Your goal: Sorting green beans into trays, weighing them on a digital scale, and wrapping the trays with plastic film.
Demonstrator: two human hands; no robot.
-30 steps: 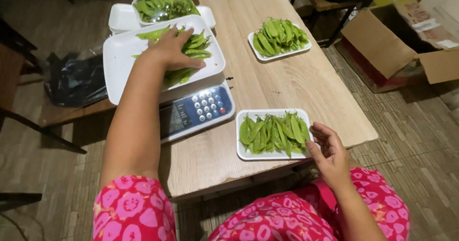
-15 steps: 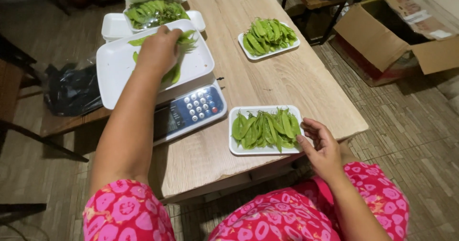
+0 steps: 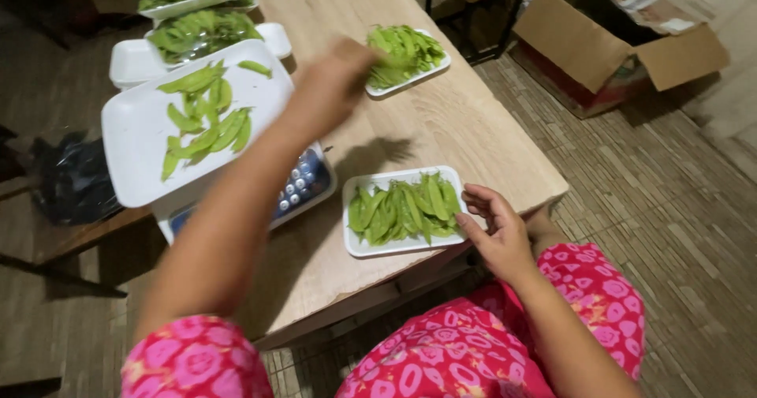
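Observation:
My left hand hangs blurred above the wooden table, between the big white tray on the scale and a far small tray of green pea pods. Whether it holds anything is unclear. Several loose pods lie on the big tray. My right hand rests with spread fingers at the right rim of the near white tray, which is full of pods.
Two more white trays of pods stand at the back left. A black bag lies left of the table. An open cardboard box sits on the floor at right. My lap in pink patterned cloth is against the table's front edge.
My left hand lifted off the pods on the big tray and swung right toward the far small tray. My right hand stayed at the near tray's rim.

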